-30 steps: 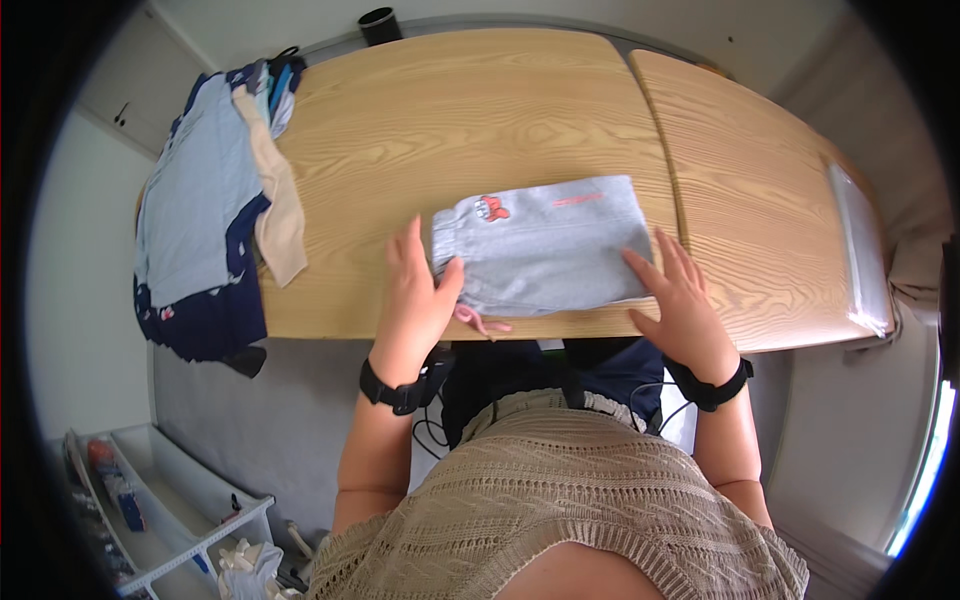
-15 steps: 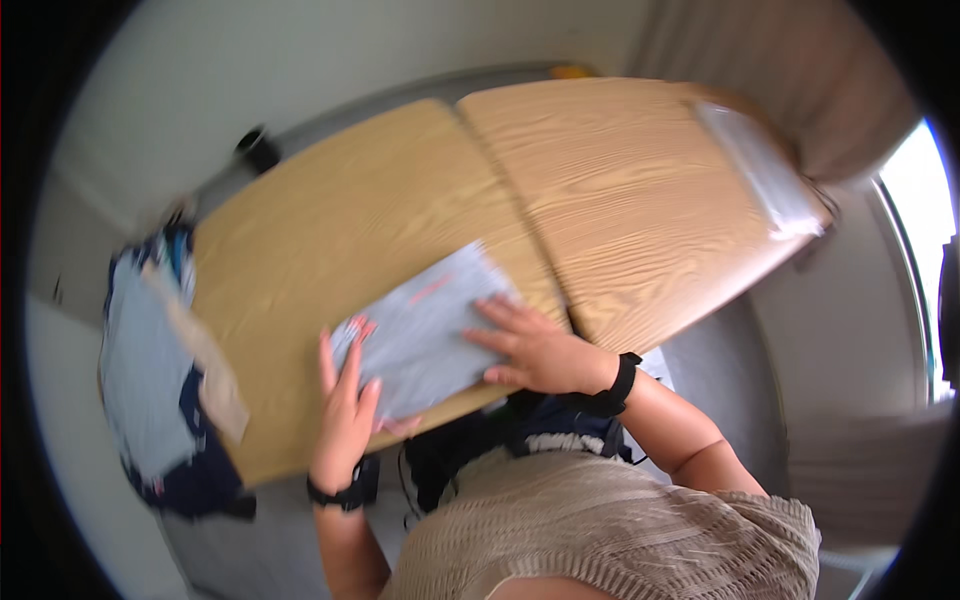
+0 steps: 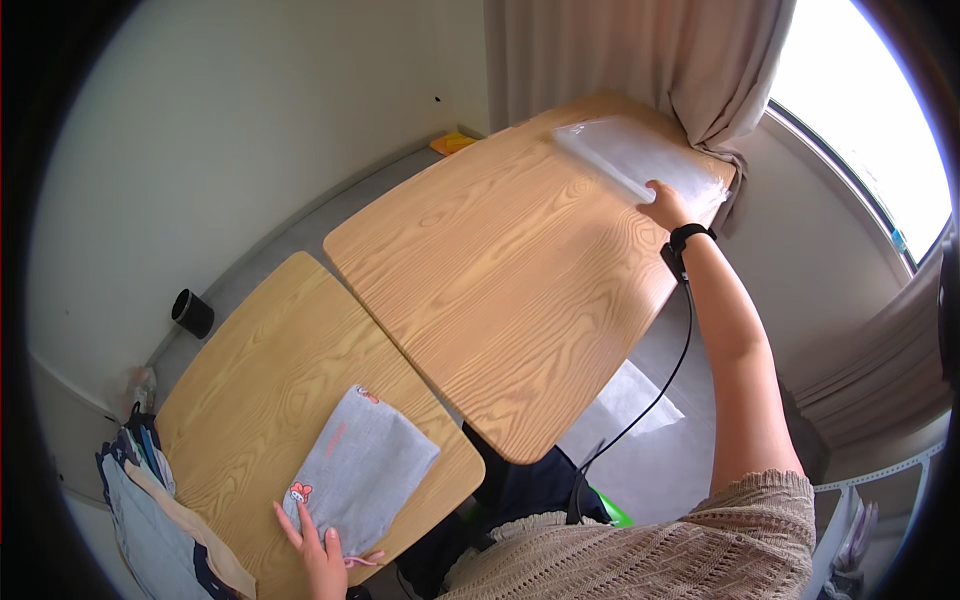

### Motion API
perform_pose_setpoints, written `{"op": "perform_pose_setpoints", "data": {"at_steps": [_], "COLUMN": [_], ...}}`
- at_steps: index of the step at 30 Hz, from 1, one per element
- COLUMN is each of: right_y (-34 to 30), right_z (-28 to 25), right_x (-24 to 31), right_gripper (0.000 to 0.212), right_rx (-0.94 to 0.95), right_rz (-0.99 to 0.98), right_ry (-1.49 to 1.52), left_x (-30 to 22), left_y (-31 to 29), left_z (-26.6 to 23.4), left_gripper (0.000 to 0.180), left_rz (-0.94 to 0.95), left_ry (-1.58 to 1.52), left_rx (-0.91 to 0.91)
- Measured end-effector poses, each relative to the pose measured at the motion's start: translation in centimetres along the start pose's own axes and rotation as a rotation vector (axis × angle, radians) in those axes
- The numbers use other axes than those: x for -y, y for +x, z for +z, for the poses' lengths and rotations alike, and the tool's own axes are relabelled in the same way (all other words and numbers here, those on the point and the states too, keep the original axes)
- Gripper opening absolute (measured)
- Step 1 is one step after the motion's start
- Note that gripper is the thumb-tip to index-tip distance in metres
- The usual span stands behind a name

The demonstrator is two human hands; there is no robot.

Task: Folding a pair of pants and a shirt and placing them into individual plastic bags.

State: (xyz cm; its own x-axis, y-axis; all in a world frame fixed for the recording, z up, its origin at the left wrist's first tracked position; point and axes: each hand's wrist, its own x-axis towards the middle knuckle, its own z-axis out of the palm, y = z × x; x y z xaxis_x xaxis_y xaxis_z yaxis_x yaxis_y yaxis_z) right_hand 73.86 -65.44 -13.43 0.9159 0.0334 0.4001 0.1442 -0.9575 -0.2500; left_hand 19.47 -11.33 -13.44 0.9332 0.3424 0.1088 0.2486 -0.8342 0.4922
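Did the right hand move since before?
Yes: the right hand went rightward, from the grey garment to the clear plastic on the right-hand table.

right hand (image 3: 666, 207) off grey garment (image 3: 372, 460), now at clear plastic (image 3: 650, 150)

The near folded garment (image 3: 375, 465) is grey-blue with a red-and-white motif (image 3: 299, 492) and pink cord (image 3: 360, 561); the right tabletop (image 3: 500, 290) is tan, wood-grained; the far plastic sleeves (image 3: 650, 150) whitish, the far curtain (image 3: 590, 50) beige.
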Motion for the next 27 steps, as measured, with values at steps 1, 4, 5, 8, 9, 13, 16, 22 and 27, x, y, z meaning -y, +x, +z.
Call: {"op": "perform_pose_setpoints", "data": {"at_steps": [1,4,5,8,9,13,16,22,27], "right_y": [1.0,1.9,1.7,3.1,3.5,6.8,8.4,7.4,3.1], "right_z": [0.3,1.6,0.9,2.5,2.8,6.8,7.3,7.2,6.3], "right_x": [0.3,1.4,3.0,3.3,3.4,-5.4,-6.8,-4.8,4.2], "right_gripper": [0.075,0.087,0.088,0.084,0.078,0.057,0.046,0.038,0.033], "right_rx": [0.205,0.410,0.513,0.523,0.534,0.453,0.405,0.411,0.420], "right_rz": [0.115,0.078,0.111,0.187,0.190,0.235,0.123,0.039,-0.269], "right_ry": [-0.119,-0.418,-0.511,-0.544,-0.580,-0.436,-0.378,-0.332,-0.301], "left_x": [-0.2,-0.8,-1.0,-1.9,-2.0,-0.8,-1.0,-1.8,-1.6], "left_y": [0.1,0.2,0.4,0.8,0.7,1.2,1.1,1.7,0.6], "left_z": [-0.2,-0.2,-0.2,-0.4,-0.5,0.3,0.3,0.0,-0.1], "left_gripper": [0.059,0.058,0.058,0.058,0.058,0.057,0.057,0.057,0.060], "left_rz": [-0.017,-0.062,-0.080,-0.070,-0.078,-0.115,-0.145,-0.133,-0.272], "left_ry": [0.021,0.039,0.025,0.065,0.072,0.072,0.097,0.040,-0.079], "left_rx": [0.001,-0.006,0.002,0.042,0.043,0.073,0.091,0.080,0.046]}}
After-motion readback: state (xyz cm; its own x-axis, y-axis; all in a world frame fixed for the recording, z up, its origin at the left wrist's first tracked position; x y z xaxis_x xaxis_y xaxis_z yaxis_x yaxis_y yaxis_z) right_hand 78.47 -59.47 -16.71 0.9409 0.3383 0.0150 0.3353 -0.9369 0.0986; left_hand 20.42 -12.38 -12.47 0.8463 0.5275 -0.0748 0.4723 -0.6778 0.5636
